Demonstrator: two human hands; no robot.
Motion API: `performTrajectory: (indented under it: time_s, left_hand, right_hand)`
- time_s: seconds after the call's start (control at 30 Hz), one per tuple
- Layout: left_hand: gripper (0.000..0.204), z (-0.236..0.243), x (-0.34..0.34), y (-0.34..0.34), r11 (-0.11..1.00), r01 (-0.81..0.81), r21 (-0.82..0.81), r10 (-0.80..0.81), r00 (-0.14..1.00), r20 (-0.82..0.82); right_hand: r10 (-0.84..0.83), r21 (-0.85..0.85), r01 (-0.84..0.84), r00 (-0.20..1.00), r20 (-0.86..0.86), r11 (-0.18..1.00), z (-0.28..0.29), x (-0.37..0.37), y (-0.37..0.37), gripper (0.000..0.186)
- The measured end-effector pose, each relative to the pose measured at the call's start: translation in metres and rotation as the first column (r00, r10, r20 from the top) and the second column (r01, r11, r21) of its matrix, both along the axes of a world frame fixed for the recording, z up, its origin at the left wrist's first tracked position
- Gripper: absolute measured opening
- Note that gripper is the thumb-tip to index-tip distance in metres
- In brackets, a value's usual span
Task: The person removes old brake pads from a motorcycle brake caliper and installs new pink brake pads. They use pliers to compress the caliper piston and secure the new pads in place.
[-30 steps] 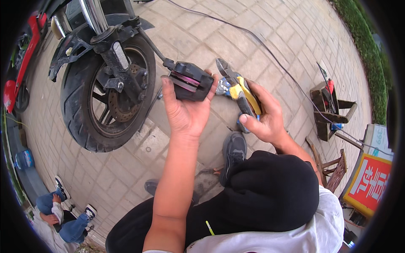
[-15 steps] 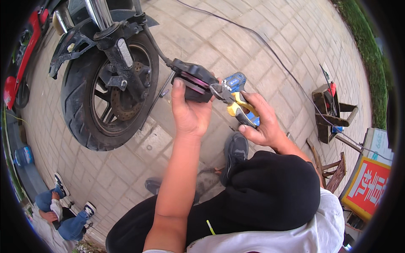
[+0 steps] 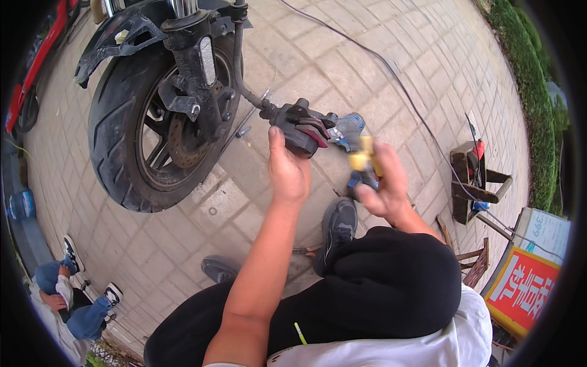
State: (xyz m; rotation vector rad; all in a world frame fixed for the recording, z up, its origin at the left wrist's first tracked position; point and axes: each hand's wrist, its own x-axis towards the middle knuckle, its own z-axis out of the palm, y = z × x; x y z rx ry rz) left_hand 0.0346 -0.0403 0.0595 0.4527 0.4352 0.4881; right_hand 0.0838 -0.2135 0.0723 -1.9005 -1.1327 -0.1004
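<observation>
Black metal fills my left hand [image 3: 287, 174]: it is closed around a brake caliper [image 3: 299, 125], held up above the paving [image 3: 367, 73], still joined by its hose [image 3: 241, 73] to the front wheel [image 3: 153, 134] on the left. My right hand [image 3: 382, 186] grips pliers with yellow and blue handles [image 3: 358, 150], a little blurred. Their long axis runs from this hand up and left, nose at the caliper's right side. Farther right stands a small wooden stool [image 3: 474, 183].
</observation>
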Motion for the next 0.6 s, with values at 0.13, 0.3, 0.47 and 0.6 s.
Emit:
performTrajectory:
  time_s: [0.13,0.3,0.47,0.6]
  left_hand:
    - [0.051,-0.007,-0.001,0.004,0.999,-0.023,0.027,0.024,0.999,-0.03]
    - [0.055,-0.012,0.001,0.003,0.999,0.036,0.029,-0.037,0.999,0.026]
    - [0.054,-0.013,-0.004,0.007,0.995,0.062,0.081,-0.066,0.997,0.048]
    - [0.052,-0.015,0.003,0.005,0.999,0.018,0.038,-0.017,0.999,-0.04]
  right_hand:
    - [0.037,-0.079,-0.032,0.997,0.064,0.996,0.031,0.011,0.016,0.073]
    - [0.055,-0.324,-0.046,0.998,0.021,0.945,0.033,0.006,0.019,0.072]
    - [0.019,0.074,-0.02,1.0,0.013,0.997,0.037,0.016,0.013,0.072]
    - [0.002,-0.364,-0.068,0.984,-0.181,0.929,0.03,0.006,0.021,0.075]
